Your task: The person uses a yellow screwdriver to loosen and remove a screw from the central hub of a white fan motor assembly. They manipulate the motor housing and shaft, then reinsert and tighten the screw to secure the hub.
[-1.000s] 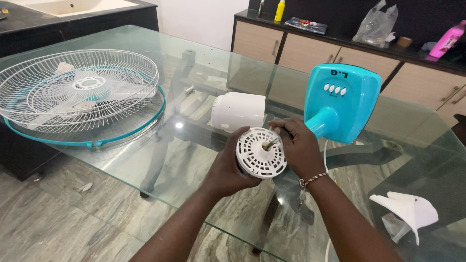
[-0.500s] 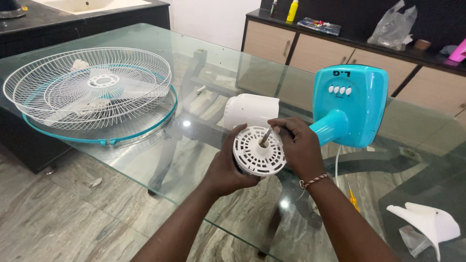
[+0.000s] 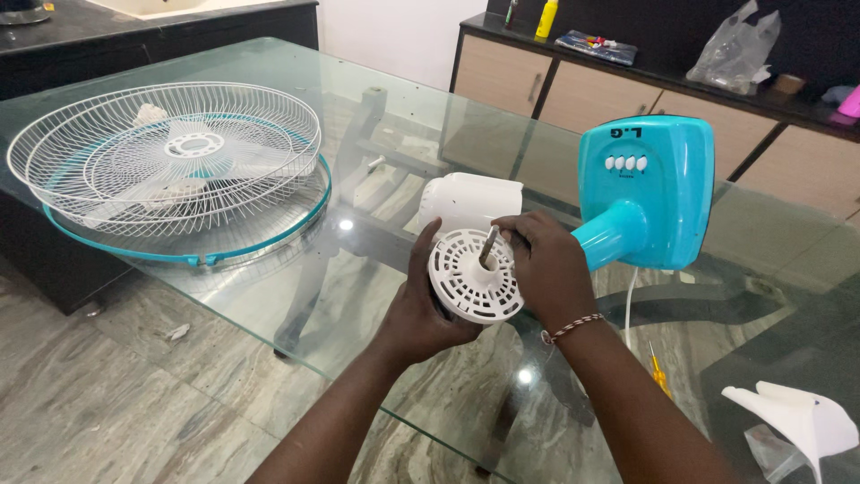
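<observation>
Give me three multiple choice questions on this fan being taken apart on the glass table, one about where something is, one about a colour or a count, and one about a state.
1. Where do the wire fan guards lie?
A. On the glass table, at the person's left
B. On the floor
C. On the cabinet at the back

2. What colour is the fan base with the row of buttons?
A. Red
B. Turquoise
C. Black

3. How is the white motor housing with the metal shaft held?
A. It lies on the table untouched
B. By one hand alone
C. By both hands

Answers:
1. A, since the guards rest on the glass by its left edge.
2. B, since the base and its neck are turquoise.
3. C, since the left hand cups it from below and the right hand grips it by the shaft.
</observation>
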